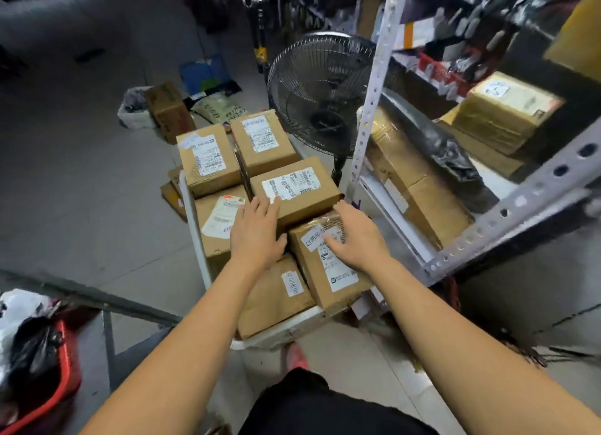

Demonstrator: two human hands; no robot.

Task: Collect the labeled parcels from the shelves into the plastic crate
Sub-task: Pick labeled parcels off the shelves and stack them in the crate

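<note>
Six or so labeled parcels (208,161) pile above the white plastic crate (195,213), your left hand (257,229) and right hand (354,236) spread flat on them. The taped parcel (335,281) overhangs the crate's right rim; a push may tip it out.

Brown parcels (294,190) w/ white labels, white crate (195,226), black fan (320,89).

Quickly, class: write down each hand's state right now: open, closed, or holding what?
Left hand: open, fingers resting on the middle labeled parcel.
Right hand: open, resting on the near taped parcel.
</note>
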